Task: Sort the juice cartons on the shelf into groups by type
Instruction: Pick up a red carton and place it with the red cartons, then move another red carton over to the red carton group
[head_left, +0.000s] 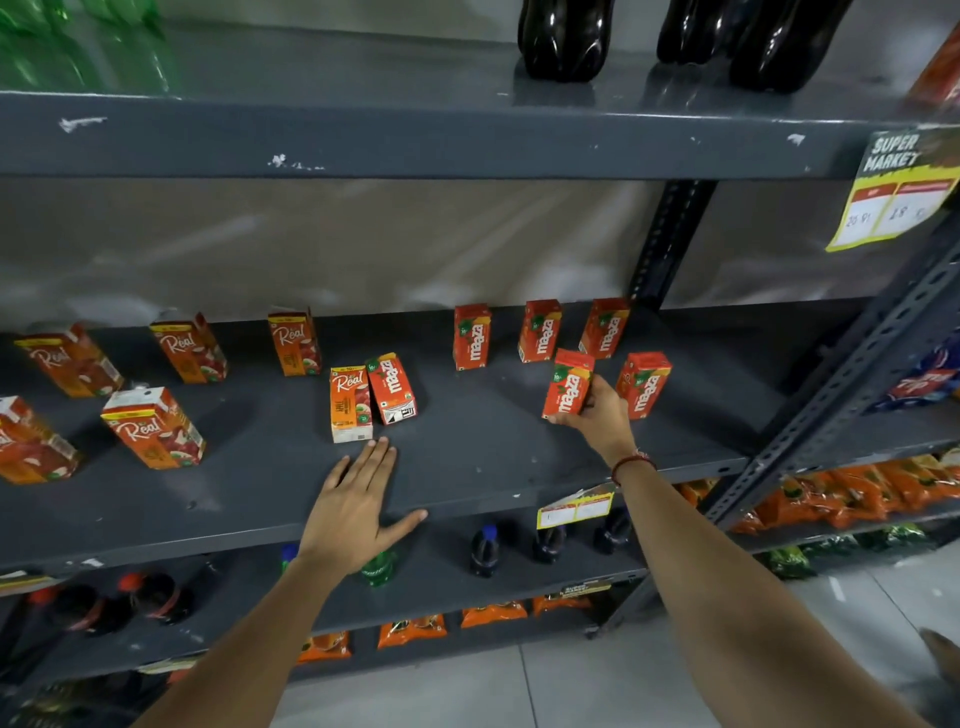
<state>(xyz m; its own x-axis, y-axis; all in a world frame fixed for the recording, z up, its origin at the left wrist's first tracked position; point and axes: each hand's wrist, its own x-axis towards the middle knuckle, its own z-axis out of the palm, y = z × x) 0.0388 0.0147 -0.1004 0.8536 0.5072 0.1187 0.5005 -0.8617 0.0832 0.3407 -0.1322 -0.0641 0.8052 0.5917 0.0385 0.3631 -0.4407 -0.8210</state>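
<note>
- Your right hand (597, 408) is closed around one Maaza carton (568, 383), thumb on one side and fingers (563, 420) curled under its lower edge; I cannot tell whether the carton's base touches the shelf or hangs just above it.
- Your left hand (358, 506) is open and flat, palm down over the front part of the shelf (467, 467), and it holds nothing.
- Set the held carton down upright, in line with the Maaza carton (643, 383) just beside your right hand on its outer side, so the front row continues the three Maaza cartons (540, 331) standing behind your right hand.
- Keep the printed face to the front and let go only when the base sits flat; I judge these light cartons tip easily.
- Just beyond the fingertips of your left hand, a Real carton (350, 404) and a stray Maaza carton (390, 388) stand touching each other. This mixed pair is probably the next to separate: the Maaza one belongs near your right hand, the Real one with the Real cartons (156, 428) well to the outer side of your left hand.
- The shelf is dark grey painted metal, scratched and chipped at the edges, smooth enough for a carton to slide.
- The place looks like a shop: dark bottles (566, 39) on the shelf above, small bottles and orange packets on the shelves below your arms, a yellow price tag (898, 192) beyond your right hand, and a pale tiled floor.
</note>
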